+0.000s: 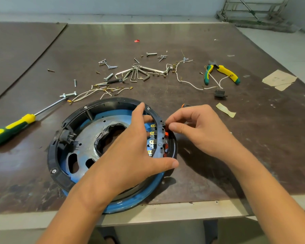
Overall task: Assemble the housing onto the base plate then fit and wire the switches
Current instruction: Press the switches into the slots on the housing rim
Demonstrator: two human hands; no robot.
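A black ring housing [102, 104] sits on a round blue base plate [139, 196] at the table's near edge. Several switches with brass terminals [152, 136] line the housing's right wall, their orange-red rockers [166, 133] facing outward. My left hand [130, 148] grips the right side of the housing, fingers over the rim and thumb against the outer wall. My right hand [192, 125] pinches an orange switch rocker at the housing's outer face. Another black switch [67, 136] sits in the left wall. Loose white wires [95, 92] lie behind the housing.
A yellow-green screwdriver [16, 127] lies at the left. Bolts, screws and hex keys [136, 73] are scattered behind. Yellow-green pliers [220, 71], a loose black switch [220, 93] with wires and paper scraps [278, 79] lie at the right. The table edge runs just under the base plate.
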